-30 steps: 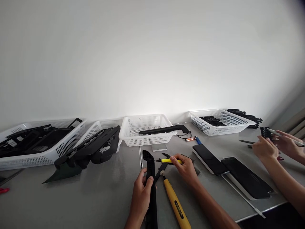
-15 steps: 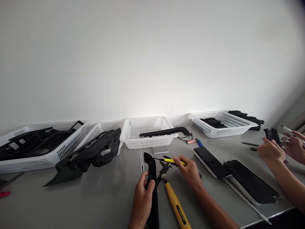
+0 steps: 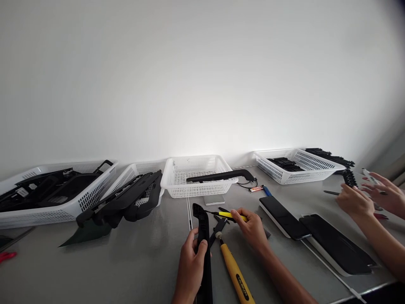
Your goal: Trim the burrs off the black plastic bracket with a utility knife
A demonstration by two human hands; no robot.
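Note:
My left hand (image 3: 191, 266) is wrapped around a long black plastic handle-shaped part (image 3: 204, 236), held upright with its hollow, ribbed bent end at the top. My right hand (image 3: 251, 230) pinches a yellow-handled tool (image 3: 229, 215) with a thin dark pointed tip. That tip reaches toward the part's upper end; whether it touches cannot be made out. Between my arms lies a yellow rotary tool (image 3: 233, 270) with a pale round head. Behind its head are dark caliper-like tools (image 3: 219, 227), partly hidden by my hands.
A white basket (image 3: 196, 192) carries a similar black part (image 3: 221, 175) across its rim. More baskets (image 3: 66, 213) (image 3: 297, 177) hold black parts. Two black-topped slabs (image 3: 284, 217) (image 3: 338, 242) lie right. At far right a co-worker's hands (image 3: 357, 202) hold a black piece and a white tool.
My two hands keep nearly the same pose on the part and the tool. The view has shifted slightly. The co-worker's hands and black piece have moved a little left.

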